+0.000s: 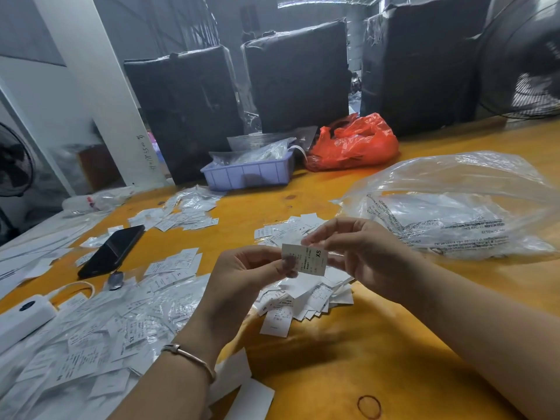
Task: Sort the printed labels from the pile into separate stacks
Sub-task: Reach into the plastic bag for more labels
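Dim, grey light over a warehouse-like room, and the orange wooden table (348,353) runs wide across the foreground. Three big bundles wrapped in black plastic (297,74) stand along its far edge, shiny where the light hits them. A white slanted post (100,86) rises on the left (some handwriting on it, too small to read). A fan's wire guard (524,59) fills the upper right corner, and another dark fan (13,165) shows at the left edge. Up top, a bright window strip (321,1).
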Available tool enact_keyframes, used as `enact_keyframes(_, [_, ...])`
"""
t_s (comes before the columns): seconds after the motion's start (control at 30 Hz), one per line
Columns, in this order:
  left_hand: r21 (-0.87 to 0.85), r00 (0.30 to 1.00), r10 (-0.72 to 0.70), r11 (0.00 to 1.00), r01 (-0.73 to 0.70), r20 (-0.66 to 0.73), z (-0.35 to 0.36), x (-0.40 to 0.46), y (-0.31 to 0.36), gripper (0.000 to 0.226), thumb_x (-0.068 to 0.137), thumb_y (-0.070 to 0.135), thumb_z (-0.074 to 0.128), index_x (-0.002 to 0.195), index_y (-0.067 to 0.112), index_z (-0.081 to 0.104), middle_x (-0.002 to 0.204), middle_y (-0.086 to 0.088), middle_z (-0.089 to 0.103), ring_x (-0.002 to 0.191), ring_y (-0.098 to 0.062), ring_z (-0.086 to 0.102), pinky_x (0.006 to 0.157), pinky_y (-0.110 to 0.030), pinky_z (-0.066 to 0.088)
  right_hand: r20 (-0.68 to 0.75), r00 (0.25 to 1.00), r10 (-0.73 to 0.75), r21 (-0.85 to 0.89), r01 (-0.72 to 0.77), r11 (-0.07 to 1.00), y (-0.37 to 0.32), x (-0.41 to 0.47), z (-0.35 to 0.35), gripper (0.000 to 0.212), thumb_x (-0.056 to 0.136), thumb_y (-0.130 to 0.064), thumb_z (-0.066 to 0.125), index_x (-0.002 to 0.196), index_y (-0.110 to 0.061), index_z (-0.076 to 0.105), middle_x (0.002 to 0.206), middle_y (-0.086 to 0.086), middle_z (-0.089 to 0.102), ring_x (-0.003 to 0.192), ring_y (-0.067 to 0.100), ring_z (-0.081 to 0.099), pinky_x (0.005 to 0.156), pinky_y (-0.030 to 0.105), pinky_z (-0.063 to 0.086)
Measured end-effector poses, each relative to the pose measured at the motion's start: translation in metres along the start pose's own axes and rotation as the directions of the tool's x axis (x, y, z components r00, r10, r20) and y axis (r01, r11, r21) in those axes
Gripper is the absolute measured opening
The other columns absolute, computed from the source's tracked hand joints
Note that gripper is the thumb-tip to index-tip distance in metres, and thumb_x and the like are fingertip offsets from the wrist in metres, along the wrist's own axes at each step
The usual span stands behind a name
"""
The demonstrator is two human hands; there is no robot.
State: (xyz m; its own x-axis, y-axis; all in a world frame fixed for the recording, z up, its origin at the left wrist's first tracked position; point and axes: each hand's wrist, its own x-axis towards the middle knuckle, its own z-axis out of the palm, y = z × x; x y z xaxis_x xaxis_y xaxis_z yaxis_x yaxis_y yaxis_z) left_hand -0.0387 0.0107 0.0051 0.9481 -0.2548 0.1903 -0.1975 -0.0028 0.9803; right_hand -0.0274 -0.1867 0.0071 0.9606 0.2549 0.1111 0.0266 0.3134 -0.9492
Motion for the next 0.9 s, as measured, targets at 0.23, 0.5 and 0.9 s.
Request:
enact_keyframes(0.23, [0.063,1.0,0.022,0.998,-0.022,-0.006,0.001,-0.002,0.002,0.024,0.072,0.019,0.073,0.092,0.007,0.078,0.088,-0.014,0.076,0.083,-0.025,0.073,0.076,-0.027,0.06,0.001,0.988,-0.154,-0.47,0.137,0.872,0.001,-0.009,0.004,0.022,0.068,-0.019,0.082,0.078,-0.002,0.073,0.076,0.011,0.07,0.068,0.01,0.061,0.062,0.022,0.048])
enact_keyframes(0.5, [-0.02,0.991,0.09,0.996,-0.092,-0.1,-0.001,-0.002,0.003,0.026,0.075,0.004,0.072,0.101,0.004,0.071,0.086,-0.017,0.075,0.08,-0.029,0.074,0.071,-0.025,0.058,-0.463,0.837,-0.293,-0.293,0.168,0.941,-0.004,-0.003,-0.01,0.032,0.085,-0.001,0.067,0.111,-0.02,0.063,0.071,0.01,0.071,0.054,0.014,0.063,0.048,0.02,0.048])
enact_keyframes(0.9, [0.113,0.996,0.085,0.99,-0.087,0.017,0.002,-0.003,0.004,0.059,0.065,0.013,0.081,0.119,0.023,0.061,0.084,-0.017,0.07,0.079,-0.02,0.069,0.075,-0.027,0.058,0.045,0.994,-0.096,-0.475,0.106,0.873,-0.001,-0.008,0.005,0.035,0.063,-0.037,0.077,0.076,-0.005,0.076,0.068,0.007,0.071,0.065,0.013,0.062,0.06,0.019,0.048])
